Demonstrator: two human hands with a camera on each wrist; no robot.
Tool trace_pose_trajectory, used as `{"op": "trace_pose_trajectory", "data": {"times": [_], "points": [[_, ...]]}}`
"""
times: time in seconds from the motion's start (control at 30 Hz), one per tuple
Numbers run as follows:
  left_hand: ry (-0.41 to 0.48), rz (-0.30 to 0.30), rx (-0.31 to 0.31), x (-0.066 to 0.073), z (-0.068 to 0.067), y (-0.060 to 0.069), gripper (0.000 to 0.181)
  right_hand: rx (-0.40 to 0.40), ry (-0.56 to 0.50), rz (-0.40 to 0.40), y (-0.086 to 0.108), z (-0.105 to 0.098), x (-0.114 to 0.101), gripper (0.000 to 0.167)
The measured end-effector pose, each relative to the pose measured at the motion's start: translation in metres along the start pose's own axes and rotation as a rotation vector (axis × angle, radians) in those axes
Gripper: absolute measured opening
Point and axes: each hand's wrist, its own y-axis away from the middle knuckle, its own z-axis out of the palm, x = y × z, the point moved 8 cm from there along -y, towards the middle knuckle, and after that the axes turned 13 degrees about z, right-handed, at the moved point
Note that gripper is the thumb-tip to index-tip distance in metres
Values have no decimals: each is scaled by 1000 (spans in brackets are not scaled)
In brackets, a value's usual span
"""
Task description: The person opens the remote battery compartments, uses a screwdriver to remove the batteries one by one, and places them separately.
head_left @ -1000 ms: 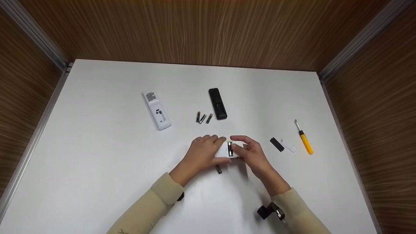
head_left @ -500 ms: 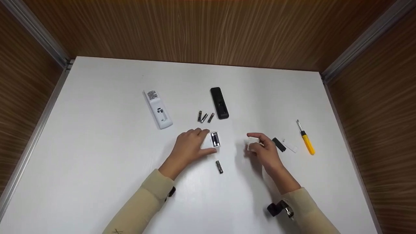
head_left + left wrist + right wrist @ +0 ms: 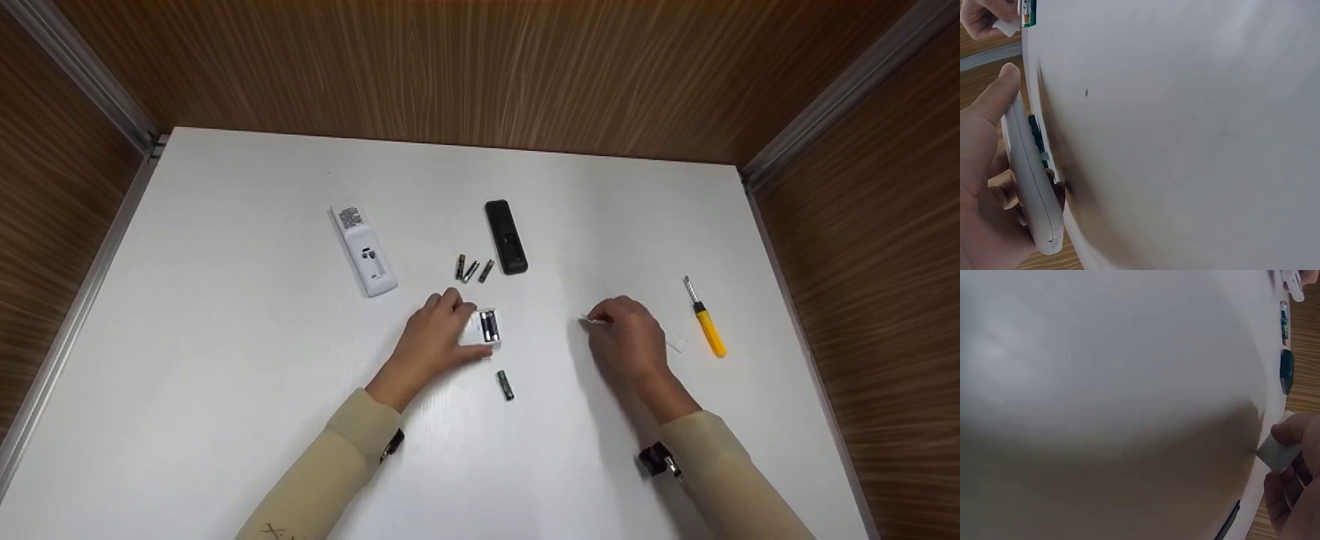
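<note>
A small white remote control (image 3: 474, 330) lies in the grip of my left hand (image 3: 429, 334), thumb along one side and fingers along the other. Its battery compartment faces up, with two batteries (image 3: 489, 327) side by side in it. The left wrist view shows the remote's edge (image 3: 1030, 174) between thumb and fingers. To the right, my right hand (image 3: 634, 341) pinches a small white battery cover (image 3: 1278, 453) just over the table. One loose battery (image 3: 505, 385) lies in front of the held remote.
Behind the hands lie a larger white remote (image 3: 364, 251), a black remote (image 3: 506, 236) and three batteries (image 3: 470, 271). A yellow screwdriver (image 3: 706, 322) lies at the right. Another white cover (image 3: 676, 342) shows partly beside my right hand. Wood-grain panels (image 3: 480, 75) enclose the table.
My hands have parted: the left moved left with the remote, the right moved right with the white cover and turned over. My right hand now hides the black cover in the head view.
</note>
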Motion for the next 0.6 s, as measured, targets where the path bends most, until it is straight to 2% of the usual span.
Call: {"op": "trace_pose_trajectory", "data": {"times": [0.13,0.37,0.5,0.6], "points": [[-4,0,-18,2,1,1,71,-6,51,-11,2,4,1,8],[-9,1,-37,4,3,3,69,-65,8,5,6,9,6,19],[-32,-2,-40,5,4,2,68,-51,-25,24,2,-1,14,20],[-52,-14,-43,5,4,1,68,-5,-18,59,-5,-18,26,20]]}}
